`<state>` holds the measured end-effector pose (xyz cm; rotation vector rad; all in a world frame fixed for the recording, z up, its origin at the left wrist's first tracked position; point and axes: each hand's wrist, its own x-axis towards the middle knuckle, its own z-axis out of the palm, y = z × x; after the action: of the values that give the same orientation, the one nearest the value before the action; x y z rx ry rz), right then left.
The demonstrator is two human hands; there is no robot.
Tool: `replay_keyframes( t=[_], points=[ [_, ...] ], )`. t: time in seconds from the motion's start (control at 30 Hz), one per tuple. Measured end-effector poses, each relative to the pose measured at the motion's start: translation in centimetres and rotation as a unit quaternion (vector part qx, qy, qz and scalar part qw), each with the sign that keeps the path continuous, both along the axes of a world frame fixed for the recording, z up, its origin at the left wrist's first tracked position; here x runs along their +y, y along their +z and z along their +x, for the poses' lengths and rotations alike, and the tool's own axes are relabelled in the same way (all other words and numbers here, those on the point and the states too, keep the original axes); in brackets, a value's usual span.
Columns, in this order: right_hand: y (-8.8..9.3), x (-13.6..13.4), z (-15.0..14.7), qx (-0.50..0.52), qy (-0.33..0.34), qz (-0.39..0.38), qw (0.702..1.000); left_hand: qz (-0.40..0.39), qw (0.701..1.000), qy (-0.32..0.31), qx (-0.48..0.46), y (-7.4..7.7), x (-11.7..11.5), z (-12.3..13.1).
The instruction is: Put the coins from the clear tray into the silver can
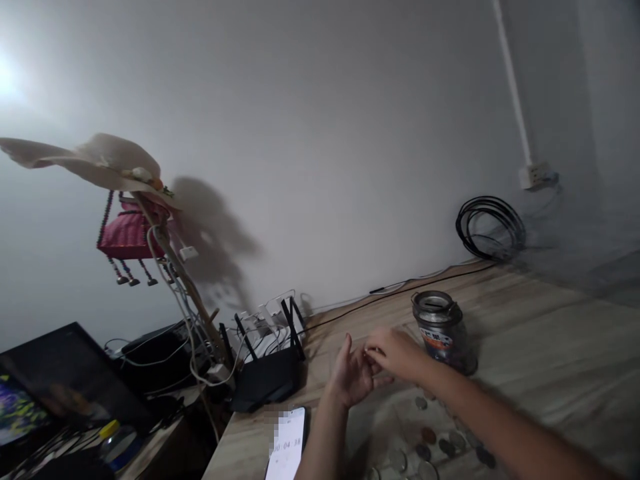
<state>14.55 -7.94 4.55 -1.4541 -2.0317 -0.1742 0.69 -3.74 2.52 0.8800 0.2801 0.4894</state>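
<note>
My left hand (354, 377) is palm up over the table, thumb raised and fingers loosely spread; I make out nothing in it. Reaching across from the right, my right hand (395, 353) has its fingertips pinched together just over the left fingers. Whatever it holds, if anything, is too small to make out. Just beyond the right wrist stands a glass jar (440, 340) with a label and a slotted metal lid (433, 302). Several loose coins (399, 460) lie on the wooden table below my forearms, some silvery, one copper-coloured (429, 435).
A phone (290, 443) showing a timer lies left of my left forearm. Behind it are a black router (265, 377) and tangled cables. A coiled black cable (490, 228) rests against the wall. At the left are a stand with a hat (107, 160) and pink bag (131, 233), plus a monitor (75, 380).
</note>
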Motion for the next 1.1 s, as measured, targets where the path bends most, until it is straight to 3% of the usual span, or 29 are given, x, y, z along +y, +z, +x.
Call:
replay_keyframes(
  t=[0.17,0.3,0.63,0.8,0.9,0.97,1.03,1.1],
  points=[
    [3.1,-1.4,4.8,0.044,-0.198,0.146,0.968,0.035,0.997,0.056,0.039,-0.2,0.7,0.1],
    [3.6,-1.9,8.7,0.071,-0.346,0.105,0.93,0.042,0.992,0.093,0.079,-0.7,1.3,0.1],
    [3.0,-1.2,9.4,0.08,-0.387,0.081,0.915,0.06,0.985,0.117,0.115,-0.6,1.2,0.2],
    [2.8,-1.2,10.1,0.093,-0.384,0.07,0.916,0.072,0.981,0.125,0.128,-0.8,1.2,0.2],
    [3.6,-1.6,8.8,0.104,-0.343,0.171,0.918,0.074,0.98,0.129,0.13,-1.1,1.4,0.1],
    [4.1,-1.8,7.0,0.132,-0.272,0.219,0.928,0.073,0.979,0.139,0.132,-1.3,1.6,0.0],
    [4.0,-2.1,4.7,0.148,-0.177,0.174,0.957,0.069,0.976,0.156,0.132,-1.3,1.8,-0.1],
    [2.7,-2.6,2.2,0.123,-0.079,0.043,0.988,0.062,0.973,0.178,0.133,-1.3,2.0,-0.2]
  ],
)
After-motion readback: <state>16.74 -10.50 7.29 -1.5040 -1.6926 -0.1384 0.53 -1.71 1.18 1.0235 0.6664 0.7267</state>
